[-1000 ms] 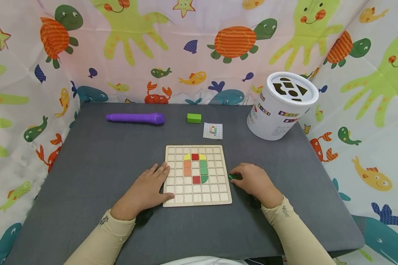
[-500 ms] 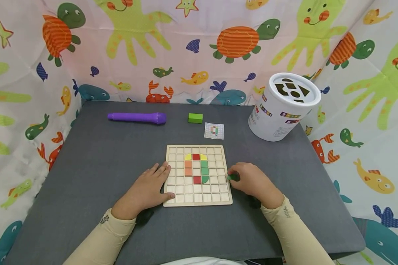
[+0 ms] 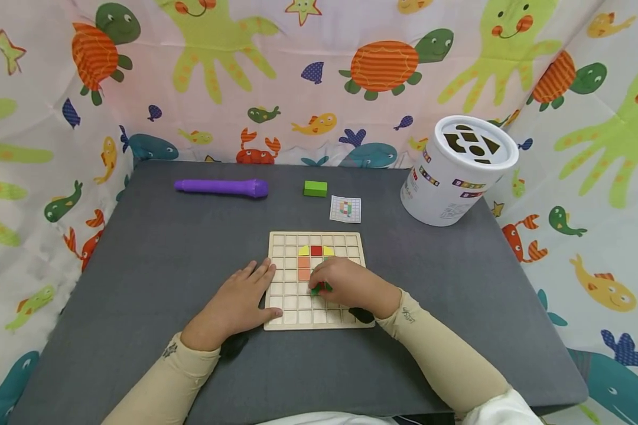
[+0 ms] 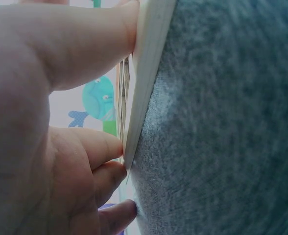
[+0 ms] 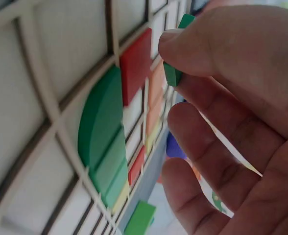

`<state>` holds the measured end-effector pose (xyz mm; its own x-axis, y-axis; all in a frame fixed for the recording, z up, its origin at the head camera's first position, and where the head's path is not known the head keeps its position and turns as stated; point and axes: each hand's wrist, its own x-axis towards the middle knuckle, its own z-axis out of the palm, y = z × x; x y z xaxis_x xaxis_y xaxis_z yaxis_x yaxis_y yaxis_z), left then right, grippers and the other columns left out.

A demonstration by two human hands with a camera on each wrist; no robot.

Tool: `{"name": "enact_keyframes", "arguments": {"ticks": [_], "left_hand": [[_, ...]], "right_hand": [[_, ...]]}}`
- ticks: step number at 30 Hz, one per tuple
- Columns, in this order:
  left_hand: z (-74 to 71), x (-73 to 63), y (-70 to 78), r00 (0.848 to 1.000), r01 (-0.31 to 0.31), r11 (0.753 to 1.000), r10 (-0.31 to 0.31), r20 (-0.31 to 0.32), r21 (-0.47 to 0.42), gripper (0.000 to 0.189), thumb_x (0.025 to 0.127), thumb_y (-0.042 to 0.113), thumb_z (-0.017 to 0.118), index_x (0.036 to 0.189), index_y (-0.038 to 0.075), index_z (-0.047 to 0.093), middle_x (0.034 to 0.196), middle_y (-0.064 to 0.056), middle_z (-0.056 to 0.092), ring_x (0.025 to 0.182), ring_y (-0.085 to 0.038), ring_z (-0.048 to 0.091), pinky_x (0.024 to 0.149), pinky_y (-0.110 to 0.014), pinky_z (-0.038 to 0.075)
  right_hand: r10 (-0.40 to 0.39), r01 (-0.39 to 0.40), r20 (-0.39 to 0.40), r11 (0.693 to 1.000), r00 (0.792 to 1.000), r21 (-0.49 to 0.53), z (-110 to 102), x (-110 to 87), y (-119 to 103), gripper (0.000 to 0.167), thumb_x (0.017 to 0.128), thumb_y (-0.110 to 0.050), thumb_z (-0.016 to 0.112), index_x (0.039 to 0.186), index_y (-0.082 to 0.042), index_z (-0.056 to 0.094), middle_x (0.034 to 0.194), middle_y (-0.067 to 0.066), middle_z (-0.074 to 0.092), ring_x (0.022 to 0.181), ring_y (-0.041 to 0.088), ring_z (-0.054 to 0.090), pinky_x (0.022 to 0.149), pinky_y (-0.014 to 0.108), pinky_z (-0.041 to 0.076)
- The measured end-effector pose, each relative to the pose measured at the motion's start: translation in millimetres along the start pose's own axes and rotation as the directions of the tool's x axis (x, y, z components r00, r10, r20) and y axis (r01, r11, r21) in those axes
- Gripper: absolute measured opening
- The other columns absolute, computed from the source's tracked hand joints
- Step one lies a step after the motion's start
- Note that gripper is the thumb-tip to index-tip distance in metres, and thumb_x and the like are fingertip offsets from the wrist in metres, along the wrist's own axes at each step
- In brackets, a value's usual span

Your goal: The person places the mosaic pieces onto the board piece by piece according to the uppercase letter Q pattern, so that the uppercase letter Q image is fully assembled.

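A wooden grid board (image 3: 291, 319) lies on the grey table, with coloured tiles in some squares. My left hand (image 3: 239, 306) rests at its left edge, fingers straight, thumb on the lower left corner. Over the board, my right hand (image 3: 355, 286) pinches a small green tile (image 5: 172, 74) between thumb and finger. The tile is held just off the grid, past the red tile (image 5: 135, 66) and the rounded green tile (image 5: 101, 115). Two orange tiles (image 3: 303, 268), a yellow one (image 3: 303, 251) and another red tile (image 3: 316, 251) sit further up. My right hand covers the green column in the head view.
A small pattern card (image 3: 345, 209) and a bright green block (image 3: 315, 189) lie behind the board. A purple microphone-shaped stick (image 3: 221, 188) is at the back left. At the back right stands a white bucket (image 3: 446, 189) with shaped holes in its lid.
My right hand has moved left from beside the board's right edge to over its middle, carrying the green tile. My left hand stays at the left edge.
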<state>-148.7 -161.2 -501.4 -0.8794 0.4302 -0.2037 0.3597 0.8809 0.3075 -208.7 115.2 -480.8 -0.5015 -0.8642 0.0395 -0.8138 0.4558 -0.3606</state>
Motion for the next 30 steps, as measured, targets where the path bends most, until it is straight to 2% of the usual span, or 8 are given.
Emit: {"name": "enact_keyframes", "arguments": {"ticks": [5,8,12,16,22,24,30], "left_hand": [[0.4,1.4,-0.2,1.000,-0.015,1.000,0.015,-0.009,0.003,0.100,0.097,0.057,0.074,0.168,0.001,0.030,0.174,-0.016,0.025,0.158,-0.046,0.024,0.123,-0.063,0.027],[-0.2,1.6,-0.1,1.000,-0.013,1.000,0.013,-0.007,0.006,0.099,0.097,0.057,0.073,0.168,0.001,0.030,0.174,-0.016,0.025,0.158,-0.045,0.024,0.123,-0.063,0.027],[-1.0,0.9,0.0,1.000,-0.008,1.000,0.008,-0.002,0.006,0.099,0.098,0.057,0.073,0.168,0.002,0.030,0.174,-0.015,0.025,0.158,-0.044,0.024,0.124,-0.062,0.026],[-1.5,0.2,-0.1,1.000,-0.006,1.000,0.006,-0.003,0.008,0.099,0.098,0.057,0.073,0.168,0.001,0.030,0.174,-0.015,0.025,0.158,-0.044,0.024,0.124,-0.062,0.026],[-3.2,0.0,0.0,1.000,-0.008,1.000,0.008,0.002,0.010,0.099,0.098,0.057,0.072,0.168,0.001,0.030,0.174,-0.016,0.025,0.158,-0.044,0.024,0.124,-0.062,0.026],[-3.7,-0.2,0.2,1.000,-0.006,1.000,0.006,0.005,0.006,0.099,0.098,0.056,0.072,0.168,0.001,0.030,0.174,-0.016,0.024,0.158,-0.044,0.023,0.124,-0.062,0.026],[-2.5,-0.2,0.0,1.000,-0.004,1.000,0.004,0.008,0.007,0.098,0.098,0.057,0.072,0.168,0.001,0.030,0.174,-0.015,0.025,0.158,-0.044,0.023,0.124,-0.062,0.026]], "right_hand": [[-0.028,0.029,0.041,0.999,0.999,-0.034,4.7,11.8,-0.4,0.022,0.090,0.003,0.081,0.105,-0.012,0.085,0.109,-0.001,0.078,0.105,0.016,0.071,0.098,0.031,0.055],[-0.016,0.018,0.032,0.999,0.999,-0.046,5.4,13.0,0.3,0.023,0.089,0.003,0.079,0.104,-0.013,0.085,0.109,-0.002,0.078,0.105,0.016,0.071,0.097,0.030,0.056],[0.056,-0.057,-0.007,0.993,0.998,-0.100,6.9,12.5,-1.1,0.011,0.091,-0.017,0.085,0.102,-0.017,0.085,0.102,-0.006,0.076,0.092,0.010,0.068,0.087,0.028,0.057],[0.093,-0.095,-0.024,0.985,0.995,-0.144,10.3,13.5,-6.2,0.017,0.091,-0.033,0.088,0.099,-0.018,0.085,0.094,-0.008,0.074,0.082,0.009,0.064,0.079,0.029,0.057],[0.019,-0.024,-0.030,0.986,0.999,-0.165,13.4,17.3,-9.5,0.004,0.093,-0.017,0.085,0.098,-0.017,0.086,0.099,-0.005,0.077,0.090,0.012,0.070,0.085,0.031,0.058],[0.000,-0.005,-0.029,0.985,1.000,-0.172,14.2,18.2,-9.0,0.006,0.093,-0.013,0.083,0.097,-0.018,0.085,0.098,-0.005,0.077,0.091,0.012,0.070,0.085,0.031,0.058],[0.011,-0.018,-0.039,0.985,0.999,-0.171,14.5,17.6,-8.5,0.006,0.094,-0.014,0.083,0.098,-0.018,0.085,0.099,-0.005,0.076,0.091,0.012,0.070,0.086,0.033,0.058]]}}
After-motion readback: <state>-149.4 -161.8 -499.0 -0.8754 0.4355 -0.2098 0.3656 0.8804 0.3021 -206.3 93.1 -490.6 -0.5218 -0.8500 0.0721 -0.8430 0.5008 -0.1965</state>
